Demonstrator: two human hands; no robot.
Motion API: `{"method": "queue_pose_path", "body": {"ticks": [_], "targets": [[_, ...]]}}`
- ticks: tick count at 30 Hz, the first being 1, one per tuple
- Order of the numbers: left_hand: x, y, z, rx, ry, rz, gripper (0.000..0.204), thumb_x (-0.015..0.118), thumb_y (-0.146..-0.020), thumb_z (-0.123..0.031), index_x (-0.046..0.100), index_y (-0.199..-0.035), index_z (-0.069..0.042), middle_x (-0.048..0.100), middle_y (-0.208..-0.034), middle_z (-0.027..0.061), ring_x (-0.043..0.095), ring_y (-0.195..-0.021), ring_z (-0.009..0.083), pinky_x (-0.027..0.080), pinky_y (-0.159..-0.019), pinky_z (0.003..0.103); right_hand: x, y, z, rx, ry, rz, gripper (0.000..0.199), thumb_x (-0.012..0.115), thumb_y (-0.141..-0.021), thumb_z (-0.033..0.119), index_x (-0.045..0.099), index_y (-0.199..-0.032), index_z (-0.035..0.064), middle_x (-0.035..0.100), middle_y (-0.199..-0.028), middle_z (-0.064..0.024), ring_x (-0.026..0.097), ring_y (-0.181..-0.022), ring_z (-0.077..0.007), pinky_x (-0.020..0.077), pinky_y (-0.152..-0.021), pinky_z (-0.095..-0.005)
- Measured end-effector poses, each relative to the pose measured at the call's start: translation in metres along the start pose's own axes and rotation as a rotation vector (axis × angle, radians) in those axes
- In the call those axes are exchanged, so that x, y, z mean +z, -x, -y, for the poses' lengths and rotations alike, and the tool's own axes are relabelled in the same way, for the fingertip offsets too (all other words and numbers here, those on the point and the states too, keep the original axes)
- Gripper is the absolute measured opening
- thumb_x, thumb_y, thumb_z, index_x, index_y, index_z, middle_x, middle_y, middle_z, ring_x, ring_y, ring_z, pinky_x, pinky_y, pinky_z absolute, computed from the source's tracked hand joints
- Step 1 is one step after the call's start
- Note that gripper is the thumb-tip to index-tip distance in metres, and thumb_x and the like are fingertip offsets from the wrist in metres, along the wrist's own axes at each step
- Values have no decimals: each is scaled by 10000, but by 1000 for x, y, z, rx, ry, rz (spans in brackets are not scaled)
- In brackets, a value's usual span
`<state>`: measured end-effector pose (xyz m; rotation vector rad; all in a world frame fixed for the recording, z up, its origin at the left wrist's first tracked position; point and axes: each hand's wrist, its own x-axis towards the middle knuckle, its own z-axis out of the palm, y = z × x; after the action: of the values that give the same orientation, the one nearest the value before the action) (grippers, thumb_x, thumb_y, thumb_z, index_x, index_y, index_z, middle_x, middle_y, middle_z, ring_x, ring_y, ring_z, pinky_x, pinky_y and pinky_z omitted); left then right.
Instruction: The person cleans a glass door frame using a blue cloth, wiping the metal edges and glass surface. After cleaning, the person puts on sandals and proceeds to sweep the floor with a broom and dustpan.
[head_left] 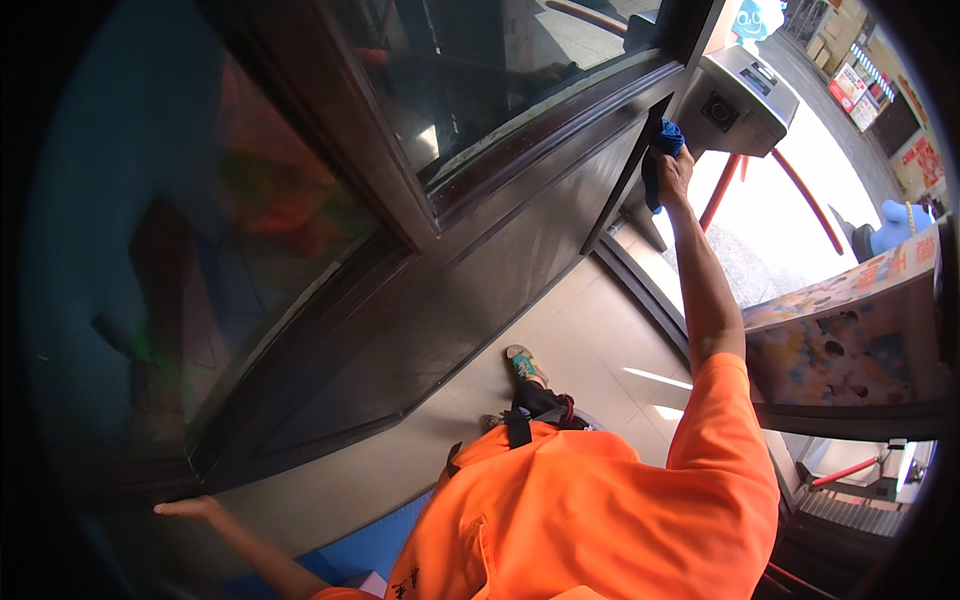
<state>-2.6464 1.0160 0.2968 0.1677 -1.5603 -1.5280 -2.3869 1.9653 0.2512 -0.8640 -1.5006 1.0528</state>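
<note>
My right hand [674, 178] reaches far forward on a straight arm, closed round a dark blue cloth [669, 137]. The cloth bunches above my fist and hangs below it, at the edge of a dark brown framed door [530, 215] with glass above. Whether the cloth touches the door edge, I cannot tell. At the lower left, my left hand [190, 508] is stretched out flat with nothing visible in it, close to the bottom corner of the dark frame. Its fingertips are in dim light.
Beyond the doorway stands a metal turnstile [745, 100] with red bars [808, 203]. A colourful printed panel [840, 355] is on the right, with a blue figure [897, 228] behind it. Beige floor tiles [590, 345] lie below, and a blue mat [375, 540] is at lower left.
</note>
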Motion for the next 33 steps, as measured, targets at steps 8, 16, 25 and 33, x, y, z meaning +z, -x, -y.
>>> {"method": "queue_pose_path", "body": {"ticks": [8, 16, 25, 33], "targets": [[-45, 66, -5, -124, 225, -96, 952, 316, -820, -733, 273, -1382, 34, 264, -1429, 208, 295, -1282, 372, 277, -1055, 476, 10, 26, -9, -492, 286, -115, 433, 466, -644, 6, 614, -1050, 27, 587, -1074, -87, 571, -1024, -244, 395, -921, -267], [-69, 36, 13, -129, 183, -65, 853, 298, -877, -654, 302, -1359, 49, 293, -1411, 206, 329, -1268, 346, 295, -1055, 433, 30, 99, 39, -506, 496, -60, 493, 493, -608, -76, 592, -1076, 45, 548, -1139, -94, 556, -1046, -327, 440, -895, -354], [101, 60, -114, -107, 238, 112, 796, 295, -903, -598, 247, -1388, 31, 266, -1424, 204, 310, -1297, 328, 286, -1079, 420, 83, 152, 81, -544, 499, 20, 533, 594, -572, -65, 574, -1078, 98, 513, -1126, -90, 555, -1002, -313, 494, -734, -389], [211, 96, -166, -171, 235, 236, 831, 296, -896, -620, 144, -1430, -2, 166, -1478, 182, 211, -1355, 290, 188, -1122, 386, 150, 231, 143, -564, 426, 275, 562, 651, -528, -26, 566, -1078, 57, 498, -1111, -116, 547, -952, -305, 490, -676, -385]]}}
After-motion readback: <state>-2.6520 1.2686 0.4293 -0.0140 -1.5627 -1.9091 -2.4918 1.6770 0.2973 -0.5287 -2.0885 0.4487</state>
